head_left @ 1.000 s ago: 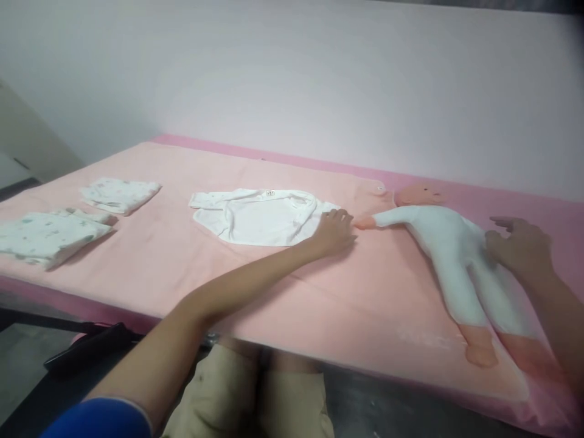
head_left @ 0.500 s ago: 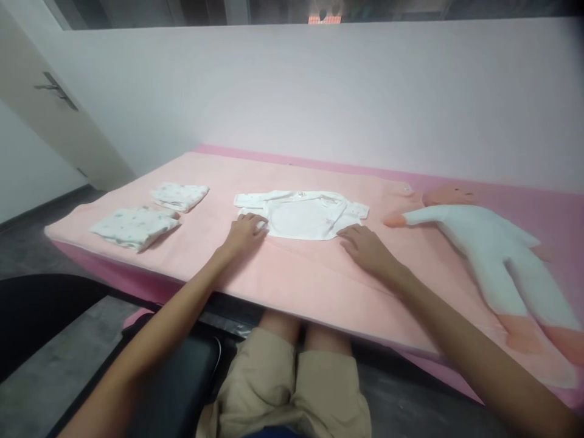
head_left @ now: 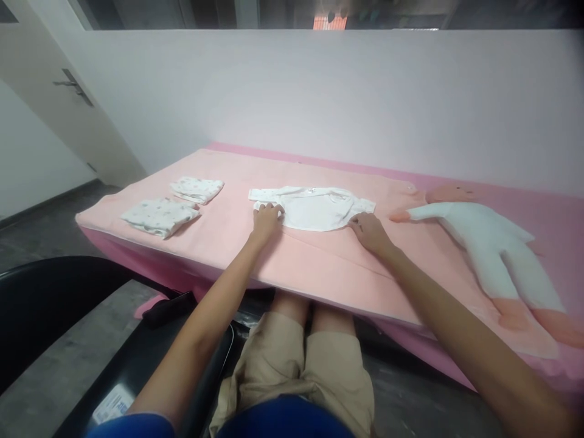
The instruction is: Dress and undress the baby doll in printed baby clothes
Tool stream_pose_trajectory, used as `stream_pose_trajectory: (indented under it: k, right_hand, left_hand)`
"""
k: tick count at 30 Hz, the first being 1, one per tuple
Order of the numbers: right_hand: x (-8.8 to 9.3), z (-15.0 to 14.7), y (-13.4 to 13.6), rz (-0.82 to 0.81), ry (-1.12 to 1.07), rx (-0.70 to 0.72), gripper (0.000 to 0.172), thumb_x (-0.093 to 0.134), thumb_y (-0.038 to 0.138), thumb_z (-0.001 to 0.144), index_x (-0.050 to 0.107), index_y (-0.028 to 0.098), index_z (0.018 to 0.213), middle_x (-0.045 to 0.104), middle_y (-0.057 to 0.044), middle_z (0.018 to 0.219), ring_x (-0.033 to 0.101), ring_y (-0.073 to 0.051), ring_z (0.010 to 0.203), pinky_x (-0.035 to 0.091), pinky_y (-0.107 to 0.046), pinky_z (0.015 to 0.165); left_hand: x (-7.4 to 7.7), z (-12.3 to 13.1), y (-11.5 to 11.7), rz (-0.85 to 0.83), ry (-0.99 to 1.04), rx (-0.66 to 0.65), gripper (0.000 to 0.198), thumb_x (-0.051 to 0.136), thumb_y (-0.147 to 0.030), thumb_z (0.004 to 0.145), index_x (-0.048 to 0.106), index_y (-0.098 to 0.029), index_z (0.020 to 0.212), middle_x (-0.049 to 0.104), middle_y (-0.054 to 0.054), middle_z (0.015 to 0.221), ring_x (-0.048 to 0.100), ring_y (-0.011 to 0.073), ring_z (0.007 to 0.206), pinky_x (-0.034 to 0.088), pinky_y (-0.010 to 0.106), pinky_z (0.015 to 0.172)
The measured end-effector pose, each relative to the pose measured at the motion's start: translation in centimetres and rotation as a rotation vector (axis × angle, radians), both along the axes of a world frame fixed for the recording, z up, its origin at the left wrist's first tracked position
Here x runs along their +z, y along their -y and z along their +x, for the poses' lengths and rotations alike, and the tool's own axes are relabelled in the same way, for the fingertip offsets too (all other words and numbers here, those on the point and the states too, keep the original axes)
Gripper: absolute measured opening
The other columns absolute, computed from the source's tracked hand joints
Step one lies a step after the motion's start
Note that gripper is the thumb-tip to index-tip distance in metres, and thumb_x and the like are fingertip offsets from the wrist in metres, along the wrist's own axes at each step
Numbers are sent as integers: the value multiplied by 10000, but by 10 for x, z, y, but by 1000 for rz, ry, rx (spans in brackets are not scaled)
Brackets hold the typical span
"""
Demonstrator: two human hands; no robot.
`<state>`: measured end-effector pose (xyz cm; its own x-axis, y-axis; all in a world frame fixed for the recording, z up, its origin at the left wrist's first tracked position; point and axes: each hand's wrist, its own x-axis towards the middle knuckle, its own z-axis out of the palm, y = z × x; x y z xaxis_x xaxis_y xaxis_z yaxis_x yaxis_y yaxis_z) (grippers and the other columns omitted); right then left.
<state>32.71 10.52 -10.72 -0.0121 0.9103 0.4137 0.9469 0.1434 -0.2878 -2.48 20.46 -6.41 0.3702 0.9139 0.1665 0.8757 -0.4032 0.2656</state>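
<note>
A white baby shirt (head_left: 317,210) lies flat in the middle of the pink-covered table, its sleeves stretched out to both sides. My left hand (head_left: 268,220) is at the shirt's lower left corner, fingers curled over the cloth. At the lower right corner, my right hand (head_left: 368,231) has its thumb and fingers closed on the hem. To the left lie two folded white cloths with a small print, a nearer one (head_left: 159,216) and a farther one (head_left: 197,189). A baby doll (head_left: 483,234) in a white outfit lies on the right.
The pink cover (head_left: 314,264) spreads over the table, which stands against a white wall (head_left: 292,91). A black chair (head_left: 59,304) is at my left, beside a dark seat with a white label (head_left: 113,404). A door (head_left: 77,91) is at the far left.
Both hands have closed their fingers on the shirt's lower corners, where they lay looser before. The whole view has shifted a little; the folded cloths and doll stay put on the table.
</note>
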Motion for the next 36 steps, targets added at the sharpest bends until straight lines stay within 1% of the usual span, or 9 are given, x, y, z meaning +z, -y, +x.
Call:
stream_pose_trajectory:
  k: [6, 11, 14, 19, 23, 26, 28, 32, 36]
  right_hand:
    - [8, -2, 29, 29, -15, -20, 284, 383, 381, 1061, 589, 222, 948, 671, -161, 987, 567, -330, 948, 433, -478, 869]
    - [20, -11, 64, 49, -97, -20, 246, 420, 409, 1070, 557, 230, 971, 648, -109, 975, 562, -293, 897, 429, -433, 804]
    - [30, -21, 87, 80, -101, 3, 226, 454, 401, 1066, 555, 229, 958, 632, -89, 937, 548, -277, 866, 420, -424, 801]
    - [46, -40, 139, 11, -32, 101, 239, 462, 386, 1079, 588, 233, 944, 637, -74, 905, 553, -262, 836, 406, -423, 809]
    - [38, -52, 175, -63, -13, 139, 254, 466, 390, 1083, 617, 231, 955, 657, -75, 896, 574, -264, 835, 414, -428, 808]
    - [20, -53, 186, -72, -63, 117, 236, 490, 404, 1075, 636, 230, 1009, 682, -86, 950, 598, -272, 877, 442, -432, 828]
    - [8, -48, 187, -25, -120, 60, 232, 526, 428, 1053, 642, 228, 1070, 698, -102, 1023, 622, -287, 946, 466, -442, 873]
    - [-4, -26, 186, 80, -138, -213, 335, 546, 495, 1011, 674, 196, 1092, 722, -150, 1074, 657, -337, 1038, 475, -481, 951]
    - [-4, -12, 185, -28, -73, -430, 460, 510, 574, 1001, 706, 167, 1087, 735, -189, 1077, 665, -379, 1042, 477, -502, 921]
  left_hand:
    - [0, -12, 9, 41, -7, -51, 393, 412, -142, 1029, 667, -282, 1292, 671, 105, 1273, 557, 295, 1209, 357, 436, 1020]
    - [6, -29, 30, 93, 32, -67, 367, 407, -159, 1061, 674, -234, 1300, 685, 129, 1231, 594, 306, 1197, 375, 426, 979]
    - [12, -41, 55, 152, 69, -54, 320, 437, -213, 1073, 716, -213, 1228, 699, 134, 1188, 621, 319, 1146, 394, 438, 956]
    - [24, -72, 119, 147, 106, -20, 255, 501, -268, 1067, 744, -242, 1138, 713, 99, 1143, 662, 299, 1081, 418, 435, 945]
    - [18, -88, 153, 56, 107, -27, 223, 519, -275, 1056, 733, -263, 1118, 726, 66, 1138, 665, 285, 1050, 439, 427, 918]
    - [4, -87, 156, 62, 108, 3, 220, 525, -340, 1057, 712, -258, 1139, 722, 84, 1166, 622, 319, 1109, 452, 456, 932]
    - [-8, -84, 150, 109, 134, 70, 277, 514, -417, 1061, 683, -240, 1192, 697, 115, 1243, 587, 344, 1159, 454, 487, 969]
    - [-25, -81, 132, 194, 157, 272, 408, 496, -498, 1050, 611, -186, 1285, 631, 179, 1351, 519, 392, 1245, 420, 549, 1056]
    - [-27, -81, 111, 198, 97, 369, 459, 554, -505, 999, 596, -156, 1294, 597, 209, 1365, 483, 418, 1273, 381, 567, 1091]
